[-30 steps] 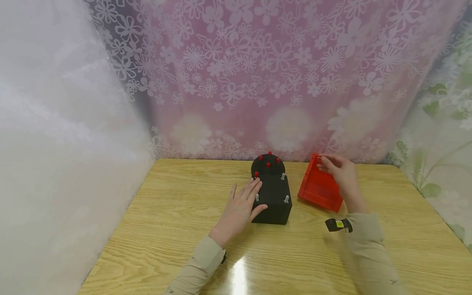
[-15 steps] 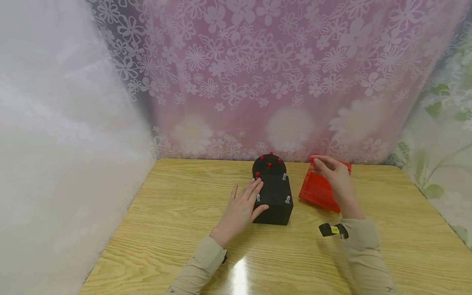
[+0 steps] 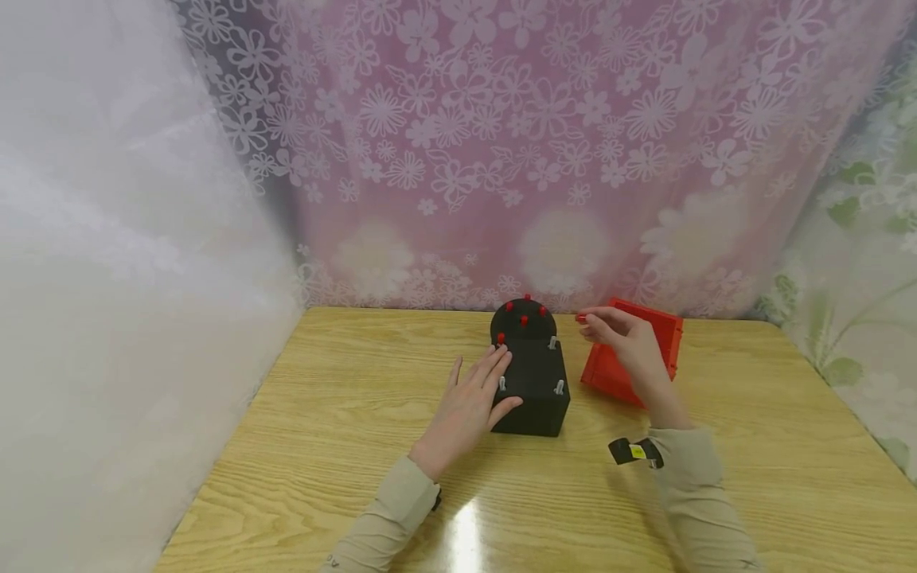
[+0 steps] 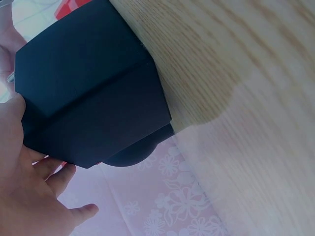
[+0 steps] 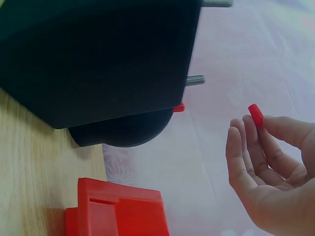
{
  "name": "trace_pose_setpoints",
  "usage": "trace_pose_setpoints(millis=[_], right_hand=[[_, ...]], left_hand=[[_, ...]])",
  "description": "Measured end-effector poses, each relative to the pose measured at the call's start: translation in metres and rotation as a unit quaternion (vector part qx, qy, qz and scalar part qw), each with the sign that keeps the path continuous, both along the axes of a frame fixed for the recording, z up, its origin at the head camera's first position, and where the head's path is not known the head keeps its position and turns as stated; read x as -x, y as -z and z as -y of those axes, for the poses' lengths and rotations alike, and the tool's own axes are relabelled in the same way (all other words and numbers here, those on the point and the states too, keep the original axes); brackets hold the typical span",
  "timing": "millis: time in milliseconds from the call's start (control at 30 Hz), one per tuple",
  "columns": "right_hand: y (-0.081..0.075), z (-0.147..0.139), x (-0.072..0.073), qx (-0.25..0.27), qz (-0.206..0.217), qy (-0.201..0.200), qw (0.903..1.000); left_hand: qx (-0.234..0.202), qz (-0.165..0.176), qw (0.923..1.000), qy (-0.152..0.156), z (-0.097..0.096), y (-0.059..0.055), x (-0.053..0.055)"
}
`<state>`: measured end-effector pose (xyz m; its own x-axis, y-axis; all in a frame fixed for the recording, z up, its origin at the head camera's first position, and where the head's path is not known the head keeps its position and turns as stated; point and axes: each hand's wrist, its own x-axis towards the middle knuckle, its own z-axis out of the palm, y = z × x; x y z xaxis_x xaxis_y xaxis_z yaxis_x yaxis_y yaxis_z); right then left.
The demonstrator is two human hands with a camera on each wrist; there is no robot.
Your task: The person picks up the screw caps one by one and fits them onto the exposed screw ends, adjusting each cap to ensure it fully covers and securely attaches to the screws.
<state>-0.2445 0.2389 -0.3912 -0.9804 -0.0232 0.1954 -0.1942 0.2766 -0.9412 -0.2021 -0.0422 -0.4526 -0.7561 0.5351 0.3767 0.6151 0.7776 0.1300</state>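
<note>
My right hand (image 3: 630, 346) pinches a small red peg (image 5: 255, 114) between thumb and fingertips, raised above the table, right of the round black part (image 3: 511, 325). Several similar red pegs (image 3: 524, 321) stand on that round part. It adjoins the back of a black box (image 3: 533, 370), whose top carries grey metal-looking pins (image 3: 559, 387). My left hand (image 3: 462, 410) rests along the box's left top edge, fingers spread and fairly straight, thumb at the front. In the left wrist view the box (image 4: 88, 64) lies against that hand's fingers.
A red open tray (image 3: 605, 372) sits tilted in its angle on the table, right of the box and partly behind my right forearm. The wooden table (image 3: 344, 414) ends at a pink flowered curtain (image 3: 444, 159) at the back.
My right hand has moved left from over the red tray with the red peg, towards the round black part. My left hand stays on the box.
</note>
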Motion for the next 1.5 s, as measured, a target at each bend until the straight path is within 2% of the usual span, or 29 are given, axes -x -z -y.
trace_pose_setpoints(millis=[333, 600, 800, 1000, 1300, 1500], right_hand=[[0.008, 0.009, 0.003, -0.091, 0.027, -0.015, 0.9954], [0.014, 0.015, 0.002, -0.139, 0.013, -0.014, 0.9901], [0.015, 0.019, 0.003, -0.153, -0.017, -0.004, 0.9881], [0.017, 0.025, 0.005, -0.162, -0.052, 0.029, 0.9850], [0.022, 0.033, 0.005, -0.189, -0.131, 0.054, 0.9716], [0.022, 0.034, 0.005, -0.208, -0.157, 0.054, 0.9640]], left_hand=[[-0.001, 0.001, 1.0000, -0.002, 0.000, -0.001, -0.001], [0.003, 0.012, 0.9999, -0.003, 0.001, -0.001, -0.001], [0.000, 0.003, 1.0000, -0.003, 0.001, 0.000, -0.001], [-0.002, 0.002, 1.0000, 0.000, 0.000, 0.001, 0.000], [-0.003, 0.003, 1.0000, 0.000, 0.000, 0.001, 0.000], [-0.006, 0.002, 1.0000, 0.001, 0.000, 0.000, 0.000]])
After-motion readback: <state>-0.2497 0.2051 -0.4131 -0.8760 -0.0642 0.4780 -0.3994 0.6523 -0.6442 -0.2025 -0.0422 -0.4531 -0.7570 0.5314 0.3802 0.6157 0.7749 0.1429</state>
